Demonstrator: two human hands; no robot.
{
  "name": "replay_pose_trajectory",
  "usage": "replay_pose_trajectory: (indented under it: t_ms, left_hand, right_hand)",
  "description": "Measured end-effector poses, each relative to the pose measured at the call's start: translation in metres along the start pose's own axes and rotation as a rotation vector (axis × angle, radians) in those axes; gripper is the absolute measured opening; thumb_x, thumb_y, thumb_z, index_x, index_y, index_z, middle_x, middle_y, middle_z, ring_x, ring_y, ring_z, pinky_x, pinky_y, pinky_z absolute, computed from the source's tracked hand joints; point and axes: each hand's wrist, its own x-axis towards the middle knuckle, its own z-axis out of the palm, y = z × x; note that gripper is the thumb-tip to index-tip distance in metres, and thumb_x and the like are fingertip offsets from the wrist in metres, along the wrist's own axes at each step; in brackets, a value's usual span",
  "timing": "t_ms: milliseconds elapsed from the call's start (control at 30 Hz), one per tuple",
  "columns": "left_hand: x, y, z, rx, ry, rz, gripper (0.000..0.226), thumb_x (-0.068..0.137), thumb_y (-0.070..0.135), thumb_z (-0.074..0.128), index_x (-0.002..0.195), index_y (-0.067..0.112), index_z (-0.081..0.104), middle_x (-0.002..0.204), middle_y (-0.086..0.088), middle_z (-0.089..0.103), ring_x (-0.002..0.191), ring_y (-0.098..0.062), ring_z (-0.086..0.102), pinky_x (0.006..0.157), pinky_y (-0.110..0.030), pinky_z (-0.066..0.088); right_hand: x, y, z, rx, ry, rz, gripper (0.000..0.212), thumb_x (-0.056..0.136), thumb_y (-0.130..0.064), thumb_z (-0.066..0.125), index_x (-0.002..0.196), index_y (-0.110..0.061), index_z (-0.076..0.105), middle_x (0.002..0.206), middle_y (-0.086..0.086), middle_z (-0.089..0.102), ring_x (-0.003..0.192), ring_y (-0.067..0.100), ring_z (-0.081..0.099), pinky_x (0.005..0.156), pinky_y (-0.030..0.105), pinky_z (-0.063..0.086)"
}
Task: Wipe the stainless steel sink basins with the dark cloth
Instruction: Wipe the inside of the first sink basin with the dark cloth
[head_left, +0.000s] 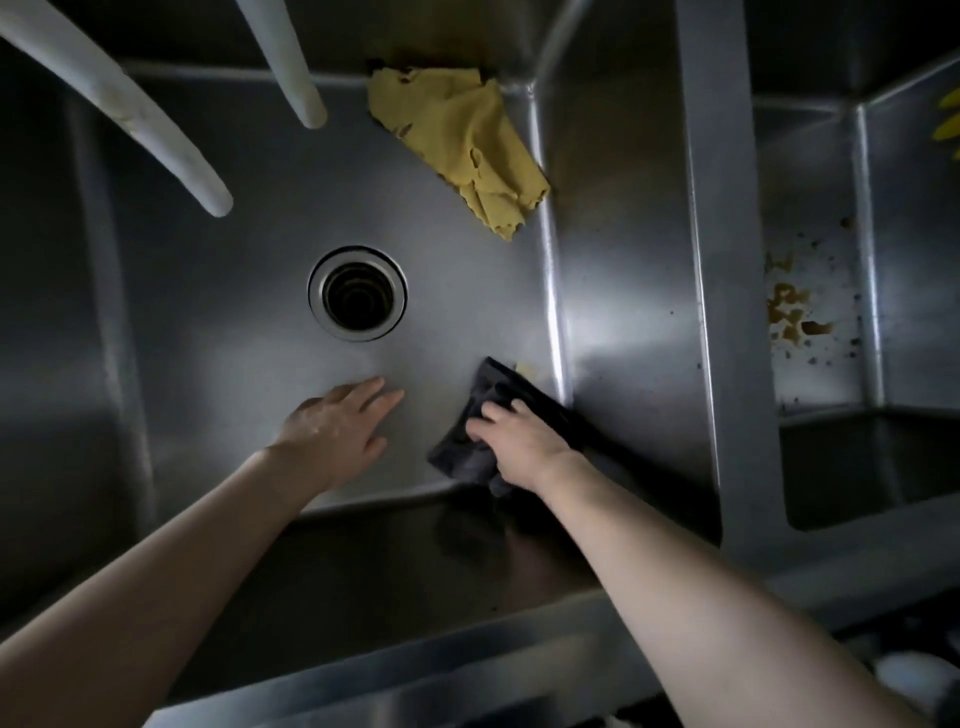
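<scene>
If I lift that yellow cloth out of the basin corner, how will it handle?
The yellow cloth is crumpled in folds, so it will probably hang limp. Its frayed, torn edges suggest it may rip if tugged. It looks thin, likely light.

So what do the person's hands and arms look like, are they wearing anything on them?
The left hand and right hand are bare: no gloves, and no ring, watch or bracelet visible. Both forearms are uncovered, no sleeve showing up to the frame edge. The light is dim, so small jewellery could be missed.
</scene>
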Motion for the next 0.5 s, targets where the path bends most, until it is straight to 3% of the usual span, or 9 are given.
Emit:
replay_pose_trajectory:
  t_ms: [67, 133, 233, 333, 400, 500]
  left_hand:
    - [-0.012, -0.003, -0.001, 0.020, -0.036, 0.008, 0.064, 0.096, 0.043, 0.039, 0.151, 0.033, 0.007, 0.160, 0.006, 0.009, 0.142, -0.020, 0.023, 0.110, -0.041, 0.034]
    - [-0.027, -0.007, -0.002, 0.000, -0.048, 0.000, 0.063, 0.097, 0.044, 0.038, 0.151, 0.034, 0.007, 0.160, 0.007, 0.010, 0.142, -0.020, 0.024, 0.110, -0.042, 0.034]
    - [-0.049, -0.013, -0.002, -0.065, -0.017, -0.016, 0.062, 0.096, 0.044, 0.039, 0.150, 0.037, 0.008, 0.159, 0.008, 0.013, 0.142, -0.020, 0.025, 0.111, -0.044, 0.034]
    - [-0.069, -0.013, -0.004, -0.164, 0.051, -0.006, 0.061, 0.096, 0.042, 0.040, 0.149, 0.037, 0.011, 0.158, 0.006, 0.018, 0.142, -0.021, 0.024, 0.111, -0.046, 0.033]
    - [-0.081, -0.006, -0.006, -0.225, 0.075, 0.007, 0.059, 0.096, 0.040, 0.040, 0.149, 0.037, 0.014, 0.158, 0.006, 0.020, 0.142, -0.021, 0.024, 0.112, -0.047, 0.032]
    - [-0.098, 0.008, -0.007, -0.293, 0.112, 0.039, 0.055, 0.096, 0.041, 0.035, 0.148, 0.036, 0.021, 0.155, 0.004, 0.028, 0.140, -0.021, 0.029, 0.110, -0.046, 0.035]
  right_hand:
    - [0.005, -0.006, -0.005, 0.038, -0.055, 0.005, 0.037, 0.080, -0.008, 0.064, 0.114, -0.021, 0.055, 0.121, 0.004, 0.048, 0.106, 0.033, 0.049, 0.086, 0.032, 0.037]
    - [0.009, -0.018, -0.006, 0.077, -0.162, -0.017, 0.035, 0.081, -0.004, 0.059, 0.110, -0.024, 0.060, 0.118, 0.004, 0.053, 0.104, 0.031, 0.055, 0.081, 0.031, 0.043]
    - [0.006, -0.033, -0.009, 0.147, -0.289, -0.033, 0.043, 0.078, -0.007, 0.058, 0.110, -0.034, 0.064, 0.118, 0.003, 0.060, 0.107, 0.028, 0.058, 0.085, 0.036, 0.052]
    - [-0.013, -0.044, -0.024, 0.307, -0.361, 0.004, 0.038, 0.089, -0.020, 0.057, 0.125, -0.031, 0.060, 0.129, 0.003, 0.058, 0.114, 0.024, 0.054, 0.091, 0.030, 0.045]
    - [-0.034, -0.052, -0.036, 0.370, -0.363, -0.028, 0.037, 0.093, -0.026, 0.054, 0.130, -0.028, 0.057, 0.134, 0.003, 0.055, 0.121, 0.023, 0.050, 0.099, 0.033, 0.041]
    - [-0.069, -0.062, -0.057, 0.458, -0.374, -0.117, 0.035, 0.095, -0.024, 0.051, 0.129, -0.029, 0.056, 0.130, 0.000, 0.052, 0.121, 0.018, 0.047, 0.100, 0.031, 0.037]
